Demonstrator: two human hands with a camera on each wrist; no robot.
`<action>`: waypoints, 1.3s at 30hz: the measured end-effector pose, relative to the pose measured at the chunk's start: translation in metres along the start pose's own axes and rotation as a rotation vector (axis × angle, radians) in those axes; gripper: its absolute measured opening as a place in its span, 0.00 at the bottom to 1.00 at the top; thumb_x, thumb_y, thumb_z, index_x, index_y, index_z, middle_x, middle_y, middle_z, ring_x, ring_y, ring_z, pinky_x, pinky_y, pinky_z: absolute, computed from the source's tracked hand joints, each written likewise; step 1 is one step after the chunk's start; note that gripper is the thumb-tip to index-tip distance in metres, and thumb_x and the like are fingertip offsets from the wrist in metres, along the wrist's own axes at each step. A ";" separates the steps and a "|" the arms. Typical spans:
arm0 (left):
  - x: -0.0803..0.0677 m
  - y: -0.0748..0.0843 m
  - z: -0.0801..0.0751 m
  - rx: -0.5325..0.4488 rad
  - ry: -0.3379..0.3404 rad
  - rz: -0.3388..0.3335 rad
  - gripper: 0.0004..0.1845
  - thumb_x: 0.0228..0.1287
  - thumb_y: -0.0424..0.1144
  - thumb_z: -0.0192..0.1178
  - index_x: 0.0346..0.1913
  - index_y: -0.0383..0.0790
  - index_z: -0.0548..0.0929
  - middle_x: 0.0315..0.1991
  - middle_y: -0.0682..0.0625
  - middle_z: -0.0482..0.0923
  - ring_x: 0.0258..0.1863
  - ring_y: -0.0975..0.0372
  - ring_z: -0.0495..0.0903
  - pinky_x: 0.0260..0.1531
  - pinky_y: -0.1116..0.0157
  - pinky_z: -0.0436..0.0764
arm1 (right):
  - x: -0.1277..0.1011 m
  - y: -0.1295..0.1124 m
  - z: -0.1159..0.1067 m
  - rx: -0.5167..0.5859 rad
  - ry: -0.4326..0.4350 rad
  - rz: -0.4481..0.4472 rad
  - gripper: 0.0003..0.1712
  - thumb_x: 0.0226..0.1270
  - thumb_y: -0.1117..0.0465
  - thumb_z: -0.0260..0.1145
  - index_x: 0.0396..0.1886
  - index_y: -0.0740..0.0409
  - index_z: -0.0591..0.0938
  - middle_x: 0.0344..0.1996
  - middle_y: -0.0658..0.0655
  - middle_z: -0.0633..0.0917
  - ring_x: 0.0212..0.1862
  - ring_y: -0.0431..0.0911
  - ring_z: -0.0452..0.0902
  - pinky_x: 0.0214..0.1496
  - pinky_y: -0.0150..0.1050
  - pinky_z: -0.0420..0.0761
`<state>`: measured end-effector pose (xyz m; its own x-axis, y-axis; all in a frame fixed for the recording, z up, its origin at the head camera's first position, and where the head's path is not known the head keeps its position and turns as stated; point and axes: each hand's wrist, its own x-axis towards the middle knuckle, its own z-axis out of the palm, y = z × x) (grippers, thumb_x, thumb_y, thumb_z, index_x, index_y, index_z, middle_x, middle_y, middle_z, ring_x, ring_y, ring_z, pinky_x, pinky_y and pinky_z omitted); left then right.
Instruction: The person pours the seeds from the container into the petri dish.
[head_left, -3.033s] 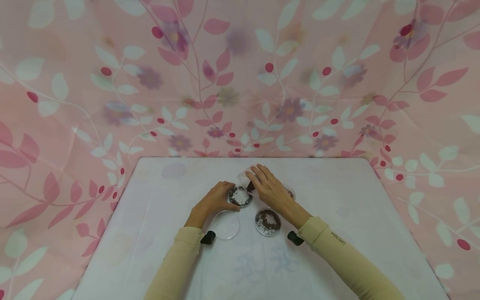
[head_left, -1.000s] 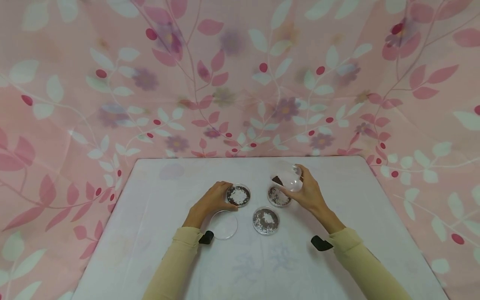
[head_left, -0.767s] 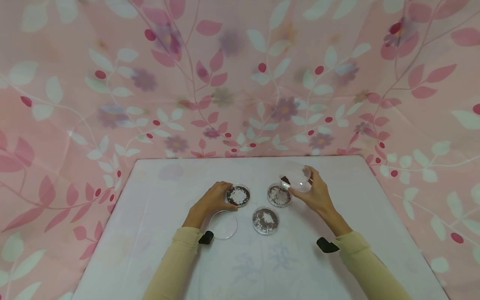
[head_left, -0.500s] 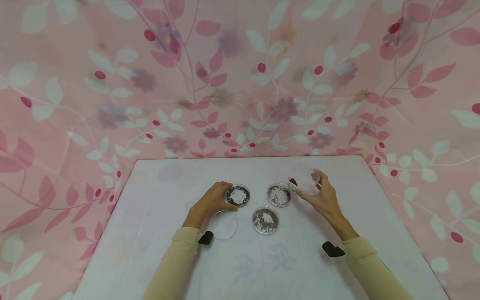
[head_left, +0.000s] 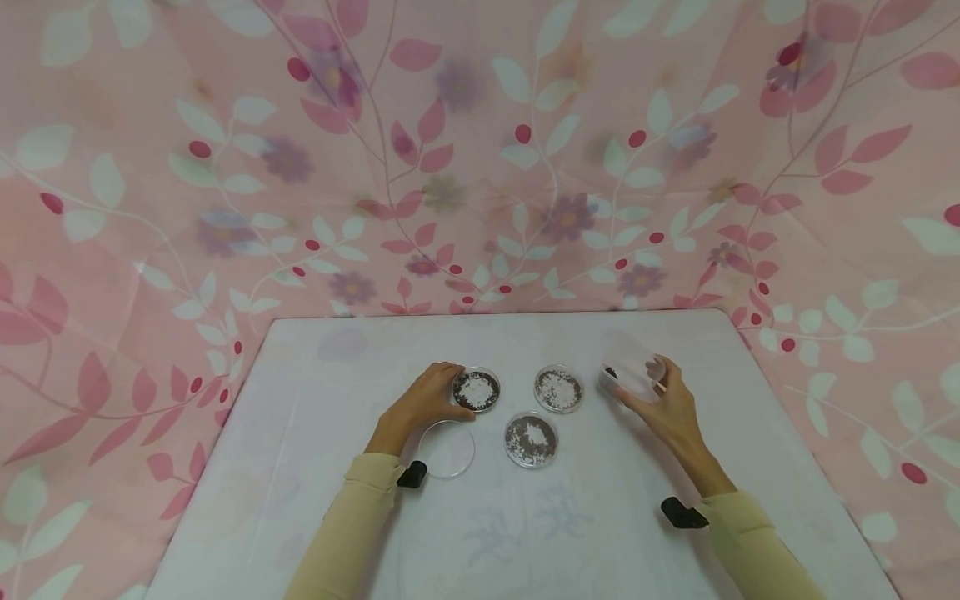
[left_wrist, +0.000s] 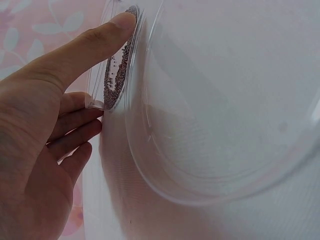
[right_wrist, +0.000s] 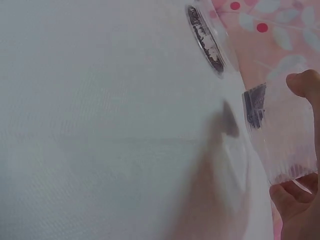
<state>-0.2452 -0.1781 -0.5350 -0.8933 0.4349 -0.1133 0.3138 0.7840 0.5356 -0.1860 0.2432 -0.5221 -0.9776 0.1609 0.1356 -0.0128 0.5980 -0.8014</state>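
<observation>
My left hand (head_left: 426, 395) holds the edge of a petri dish (head_left: 476, 390) between thumb and fingers. Dark granules ring that dish's pale middle; its near wall shows under the thumb in the left wrist view. My right hand (head_left: 671, 410) grips a clear plastic cup (right_wrist: 287, 137), thumb on one side and fingers on the other. Inside the cup, dark granules (right_wrist: 255, 106) lie gathered in one corner. The cup is off to the right of a second petri dish (head_left: 558, 389) with scattered granules. Nearer me, between the hands, sits a third petri dish (head_left: 536, 435) with granules around a pale patch.
A clear dish (left_wrist: 225, 115) without granules lies just below the left hand, close to that wrist. All this stands on a white-covered table (head_left: 480, 542). A pink floral cloth (head_left: 480, 167) rises behind the table's far edge.
Carrying the cup, my right hand has moved from the dish in my left hand away to the right, past the second dish. My left hand stays at its dish.
</observation>
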 end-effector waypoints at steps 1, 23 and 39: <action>0.000 0.000 0.000 -0.002 0.002 0.000 0.51 0.40 0.60 0.78 0.68 0.40 0.72 0.66 0.45 0.72 0.69 0.52 0.67 0.72 0.54 0.65 | -0.001 0.002 0.000 0.002 0.000 0.007 0.55 0.49 0.54 0.80 0.71 0.64 0.59 0.63 0.68 0.74 0.66 0.60 0.69 0.66 0.58 0.72; 0.000 0.001 0.001 -0.014 0.004 -0.020 0.50 0.39 0.58 0.79 0.67 0.40 0.73 0.66 0.45 0.72 0.69 0.53 0.67 0.73 0.55 0.65 | -0.011 0.028 -0.001 0.007 -0.022 0.115 0.56 0.53 0.50 0.78 0.74 0.60 0.55 0.67 0.67 0.71 0.70 0.61 0.66 0.68 0.56 0.70; 0.000 0.000 0.002 -0.013 0.001 -0.020 0.50 0.40 0.59 0.78 0.68 0.41 0.72 0.67 0.46 0.72 0.70 0.54 0.66 0.73 0.55 0.64 | -0.014 0.030 -0.002 -0.030 -0.068 0.142 0.62 0.56 0.44 0.75 0.79 0.55 0.46 0.69 0.69 0.68 0.68 0.67 0.67 0.68 0.61 0.69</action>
<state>-0.2450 -0.1775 -0.5365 -0.8995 0.4192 -0.1235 0.2919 0.7866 0.5441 -0.1724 0.2608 -0.5472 -0.9811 0.1926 -0.0184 0.1318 0.5960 -0.7921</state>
